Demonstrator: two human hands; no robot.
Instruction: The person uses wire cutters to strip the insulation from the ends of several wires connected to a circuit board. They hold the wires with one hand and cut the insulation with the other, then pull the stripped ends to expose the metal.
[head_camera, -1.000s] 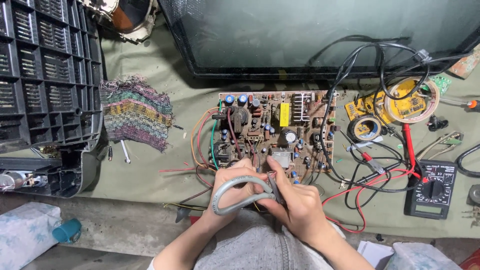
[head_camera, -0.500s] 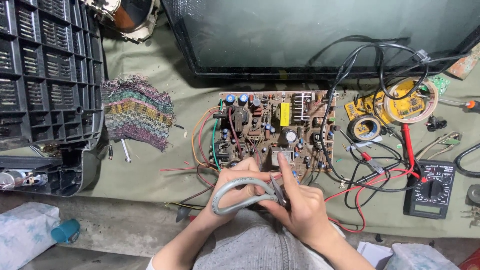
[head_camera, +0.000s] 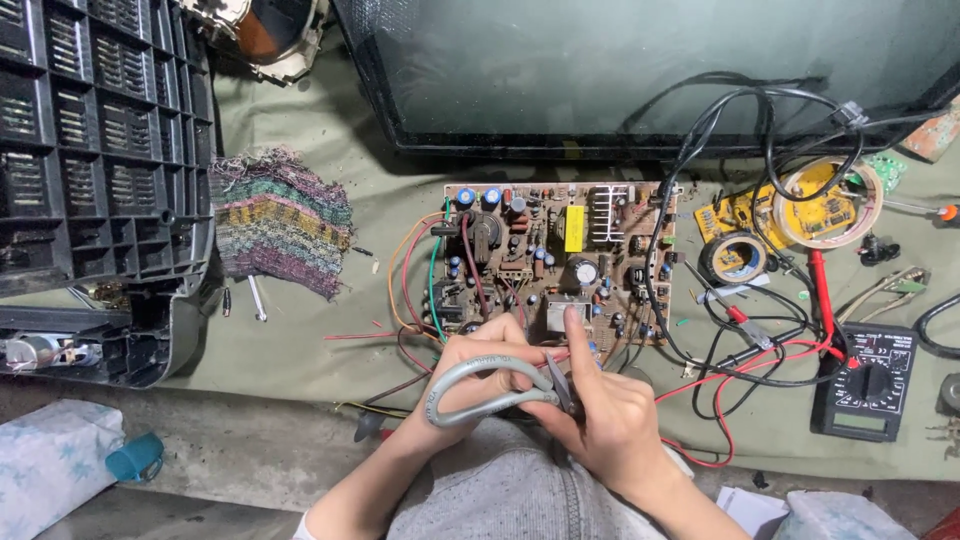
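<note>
While the left hand grips the grey handles of the scissors, its fingers are curled tight around the loops. The scissors sit just in front of the near edge of the brown circuit board, above the person's grey lap. The blades are small and mostly hidden between the two hands, so I cannot tell what they touch.

The right hand is bunched up, with its first finger sticking straight out onto the board. I cannot tell if it pinches anything. Half a second ago that finger pointed the same way, and a second ago it was bent lower, nearer the scissors. The left hand has hardly moved.

Red and green wires loop off the left side of the board. A black meter lies to the right with red leads. A striped cloth lies to the left, beside a black plastic cover.
</note>
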